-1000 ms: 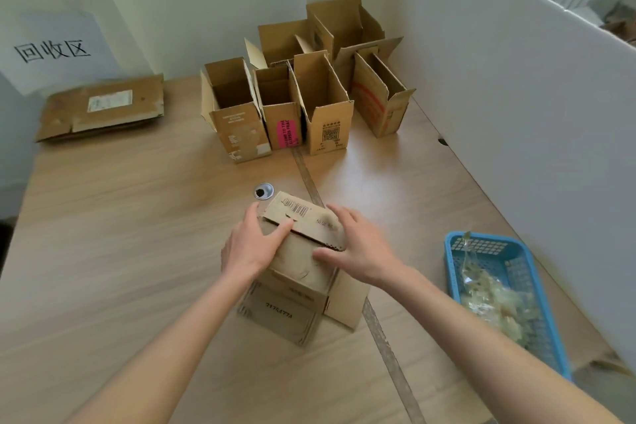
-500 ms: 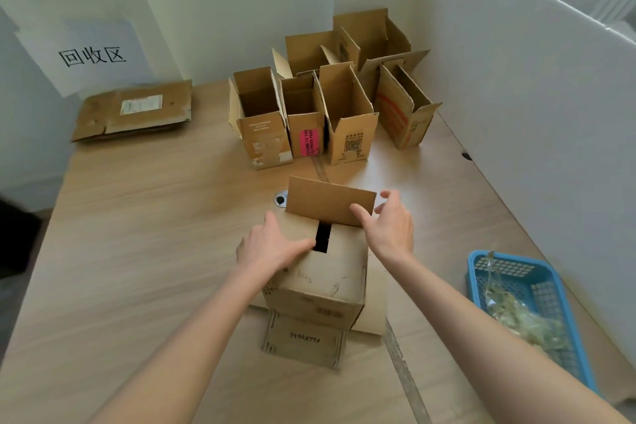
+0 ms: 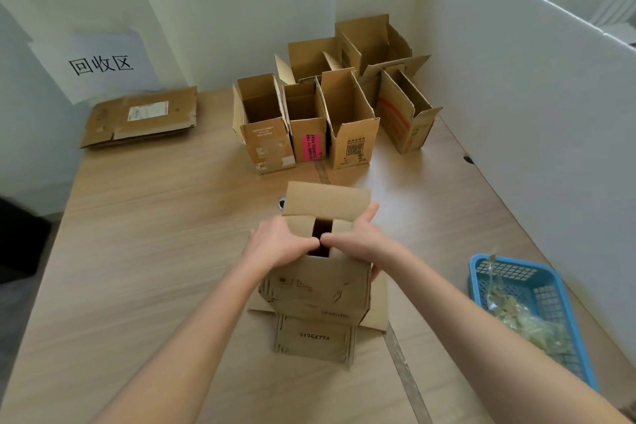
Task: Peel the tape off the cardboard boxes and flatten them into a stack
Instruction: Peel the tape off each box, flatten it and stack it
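Observation:
A small cardboard box [image 3: 318, 289] stands on the wooden table [image 3: 155, 251] in front of me, its far top flap [image 3: 327, 200] raised and its bottom flaps splayed on the table. My left hand [image 3: 278, 244] rests on the left inner flap with its thumb at the dark gap in the middle. My right hand [image 3: 358, 241] lies on the right inner flap, thumb at the same gap, fingers reaching toward the raised flap. Flattened boxes form a stack [image 3: 141, 115] at the far left.
Several open boxes [image 3: 347, 113] stand in a cluster at the back of the table. A blue basket [image 3: 550, 289] with peeled tape sits at the right. White partition walls [image 3: 533, 96] enclose the right and back. A small round hole [image 3: 281, 202] lies behind the box.
The box has been stood upright and its far flap lifted. Both hands moved onto the inner flaps, thumbs meeting at the gap; the right hand left the raised flap.

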{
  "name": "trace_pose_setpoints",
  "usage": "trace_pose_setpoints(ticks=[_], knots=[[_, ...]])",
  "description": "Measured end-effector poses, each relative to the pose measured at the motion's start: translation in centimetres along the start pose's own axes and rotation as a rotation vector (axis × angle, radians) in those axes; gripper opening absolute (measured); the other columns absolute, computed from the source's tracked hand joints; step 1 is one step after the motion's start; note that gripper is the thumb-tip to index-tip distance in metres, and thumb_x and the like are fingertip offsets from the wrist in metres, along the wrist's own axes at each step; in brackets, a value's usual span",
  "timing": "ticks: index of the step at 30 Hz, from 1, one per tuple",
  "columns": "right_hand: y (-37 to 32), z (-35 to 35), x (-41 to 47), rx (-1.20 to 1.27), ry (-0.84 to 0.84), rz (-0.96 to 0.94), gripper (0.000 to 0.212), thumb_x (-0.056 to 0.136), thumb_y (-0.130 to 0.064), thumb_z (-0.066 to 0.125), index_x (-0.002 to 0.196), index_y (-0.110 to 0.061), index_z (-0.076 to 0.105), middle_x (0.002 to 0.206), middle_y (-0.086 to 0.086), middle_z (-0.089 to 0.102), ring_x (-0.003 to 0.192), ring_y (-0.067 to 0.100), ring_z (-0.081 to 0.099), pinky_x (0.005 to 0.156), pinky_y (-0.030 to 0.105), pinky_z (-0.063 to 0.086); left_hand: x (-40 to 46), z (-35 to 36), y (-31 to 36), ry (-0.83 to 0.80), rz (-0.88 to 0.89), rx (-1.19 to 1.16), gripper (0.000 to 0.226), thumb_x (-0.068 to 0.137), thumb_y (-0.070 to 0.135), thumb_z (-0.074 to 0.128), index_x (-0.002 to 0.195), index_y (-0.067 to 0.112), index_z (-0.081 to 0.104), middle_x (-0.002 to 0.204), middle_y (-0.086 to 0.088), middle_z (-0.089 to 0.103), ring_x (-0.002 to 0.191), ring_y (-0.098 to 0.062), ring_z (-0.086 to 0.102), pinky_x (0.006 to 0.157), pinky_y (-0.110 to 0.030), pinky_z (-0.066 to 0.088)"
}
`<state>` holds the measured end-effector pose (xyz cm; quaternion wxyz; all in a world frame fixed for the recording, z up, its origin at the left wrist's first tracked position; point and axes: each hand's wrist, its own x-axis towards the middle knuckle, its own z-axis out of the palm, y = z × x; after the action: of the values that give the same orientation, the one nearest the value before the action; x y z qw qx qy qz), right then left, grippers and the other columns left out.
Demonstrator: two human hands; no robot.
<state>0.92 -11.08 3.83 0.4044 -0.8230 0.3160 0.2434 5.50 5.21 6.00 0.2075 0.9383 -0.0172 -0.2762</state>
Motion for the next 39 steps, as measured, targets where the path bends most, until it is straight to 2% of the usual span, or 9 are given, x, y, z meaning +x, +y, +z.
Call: trace_pose_setpoints(ticks=[5,9,14,22,26,28,31,34,39], knots=[[-2.4,-4.2,-1.1,0.383,0.067,-0.38,0.088,0.09,-0.033,0.061,0.161,-0.032,0.008,0.159,0.0,0.035,0.143,0.026,0.038,0.116,0.049,0.036,0.2,-4.7,-0.5,-0.018,0.077,-0.546,0.031,0.086,0.037,0.065,0.109,0.017,0.067,0.102,-0.005,0.071,0.096,-0.026,0.067,0.082,-0.046,0.061],[-3.3,-6.5,-2.7,0.363,0.154,-0.566,0.072,0.092,0.005,0.049,0.152,-0.033,0.035,0.137,-0.016,0.044,0.13,0.009,0.04,0.111,0.034,0.035,0.2,-5.8,-2.4,0.183,0.165,-0.599,0.01,0.078,0.013,0.063,0.087,0.016,0.067,0.085,-0.012,0.068,0.082,-0.03,0.062,0.074,-0.045,0.054],[-2.7,-8.3,-2.8,0.3,0.254,-0.727,0.061,0.093,0.009,0.053,0.125,-0.043,0.057,0.123,-0.017,0.059,0.114,0.014,0.058,0.084,0.026,0.059,-0.5,-7.3,-4.5,0.294,0.334,-0.804,0.054,0.1,0.009,0.063,0.141,0.041,0.052,0.113,0.011,0.063,0.101,-0.009,0.059,0.081,-0.034,0.052],[4.8,-5.1,-2.3,-0.009,0.031,-0.867,0.059,0.095,-0.003,0.06,0.136,-0.044,0.048,0.152,-0.014,0.042,0.141,0.009,0.04,0.102,0.029,0.053,-1.3,-3.3,-10.4,0.3,0.535,-0.389,0.065,0.097,0.008,0.064,0.137,0.057,0.046,0.114,0.013,0.069,0.098,0.005,0.064,0.079,-0.014,0.054],[10.1,-1.2,-1.4,0.04,-0.263,-0.577,0.047,0.092,-0.013,0.053,0.127,-0.045,0.051,0.143,-0.01,0.053,0.128,0.007,0.055,0.1,0.032,0.054,-0.8,3.8,-15.8,0.049,0.647,0.088,0.082,0.092,-0.007,0.054,0.151,0.047,0.036,0.154,0.016,0.043,0.135,-0.008,0.051,0.113,-0.029,0.044],[11.1,1.0,-0.9,0.149,-0.199,-0.434,0.034,0.098,-0.028,0.058,0.129,-0.039,0.049,0.139,-0.004,0.059,0.114,0.005,0.064,0.096,0.03,0.055,-0.3,7.4,-18.0,-0.005,0.611,0.22,0.089,0.089,-0.005,0.051,0.154,0.051,0.029,0.159,0.019,0.034,0.136,-0.016,0.053,0.106,-0.033,0.05],[12.2,3.7,1.1,0.187,0.033,-0.314,0.078,0.086,-0.064,0.068,0.149,-0.042,0.027,0.145,-0.015,0.045,0.129,0.006,0.051,0.11,0.04,0.044,0.1,10.2,-17.3,0.034,0.639,0.291,0.07,0.09,0.017,0.052,0.153,0.046,0.037,0.153,0.014,0.049,0.128,-0.021,0.06,0.094,-0.036,0.055],[13.9,5.6,3.3,0.031,0.212,-0.196,0.08,0.091,-0.056,0.065,0.155,-0.04,0.018,0.153,-0.004,0.037,0.138,0.022,0.045,0.107,0.048,0.044,0.5,10.3,-13.8,-0.109,0.589,0.374,0.064,0.098,0.065,0.028,0.158,0.042,0.027,0.147,0.01,0.054,0.128,-0.018,0.053,0.104,-0.037,0.042],[14.9,6.9,5.6,-0.486,0.175,-0.186,0.085,0.085,-0.03,0.067,0.155,-0.039,0.02,0.165,0.012,0.001,0.151,0.033,0.017,0.119,0.045,0.026,3.7,12.2,-12.4,-0.042,0.506,0.516,0.07,0.093,0.073,0.017,0.153,0.041,0.032,0.164,0.003,0.027,0.15,-0.019,0.024,0.121,-0.047,0.02]])
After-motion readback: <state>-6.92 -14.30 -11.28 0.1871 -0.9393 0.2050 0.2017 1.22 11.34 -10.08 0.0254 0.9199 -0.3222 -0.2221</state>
